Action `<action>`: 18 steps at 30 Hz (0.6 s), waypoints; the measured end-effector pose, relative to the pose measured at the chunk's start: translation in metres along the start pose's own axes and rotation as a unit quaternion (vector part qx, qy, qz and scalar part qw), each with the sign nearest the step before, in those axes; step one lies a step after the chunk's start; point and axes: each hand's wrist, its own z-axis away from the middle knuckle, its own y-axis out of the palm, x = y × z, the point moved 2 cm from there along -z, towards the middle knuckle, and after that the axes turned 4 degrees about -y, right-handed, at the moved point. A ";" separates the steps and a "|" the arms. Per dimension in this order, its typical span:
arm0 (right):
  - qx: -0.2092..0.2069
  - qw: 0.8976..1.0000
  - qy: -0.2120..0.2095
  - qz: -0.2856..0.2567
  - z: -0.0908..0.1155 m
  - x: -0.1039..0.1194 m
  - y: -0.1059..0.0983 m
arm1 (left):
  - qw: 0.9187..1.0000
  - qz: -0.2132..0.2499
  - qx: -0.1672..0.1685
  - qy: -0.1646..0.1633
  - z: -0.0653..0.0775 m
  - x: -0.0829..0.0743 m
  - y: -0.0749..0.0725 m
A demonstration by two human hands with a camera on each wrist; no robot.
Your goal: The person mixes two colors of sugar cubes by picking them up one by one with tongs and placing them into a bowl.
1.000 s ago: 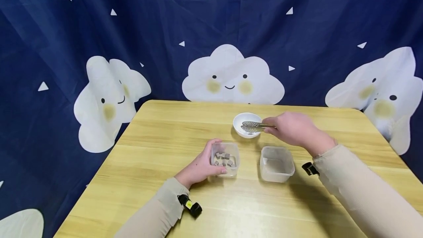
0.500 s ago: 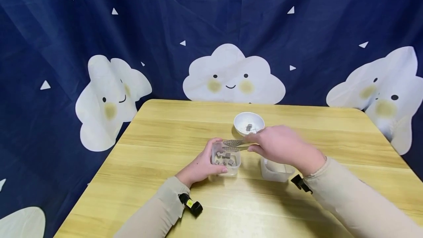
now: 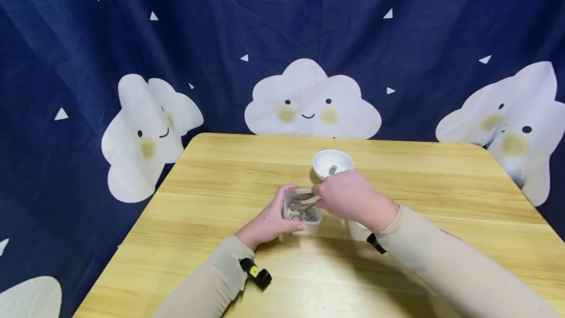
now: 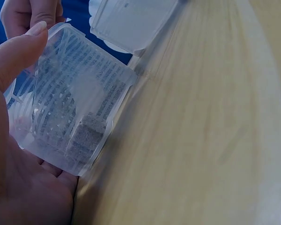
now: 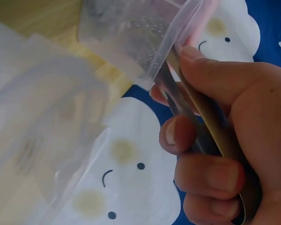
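Note:
My left hand (image 3: 271, 221) grips a clear plastic container (image 3: 313, 228) from its left side, thumb along the front wall. Inside lie several small grey cubes (image 4: 87, 136), seen through the wall in the left wrist view. With my right hand (image 3: 348, 199) I hold a pair of metal tongs (image 5: 203, 112), fingers wrapped round the two arms. Their perforated ends (image 3: 304, 196) reach down into the container among the cubes, the arms spread apart. Whether a cube sits between the ends I cannot tell.
Behind my right hand stands a white bowl (image 3: 331, 159) with a grey cube or two in it. A second clear container (image 3: 359, 232) sits to the right, partly hidden under my right forearm. A dark blue curtain (image 3: 220, 23) hangs behind the wooden table (image 3: 212, 180).
My right hand has brought the tongs from over the white bowl leftward and down into the held container. Grey pieces now show in the bowl. My left hand stays put.

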 end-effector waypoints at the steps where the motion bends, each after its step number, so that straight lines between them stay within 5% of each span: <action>1: 0.002 1.000 0.000 0.006 -0.002 0.002 0.000 | 1.000 -0.002 -0.001 0.000 0.000 0.000 0.000; 9: 0.031 0.999 -0.008 0.028 -0.011 0.009 -0.004 | 0.999 -0.028 -0.008 0.017 -0.001 -0.003 -0.001; 18: 0.019 0.998 -0.042 0.033 -0.007 0.006 -0.008 | 0.998 -0.051 -0.008 0.030 0.000 -0.005 -0.001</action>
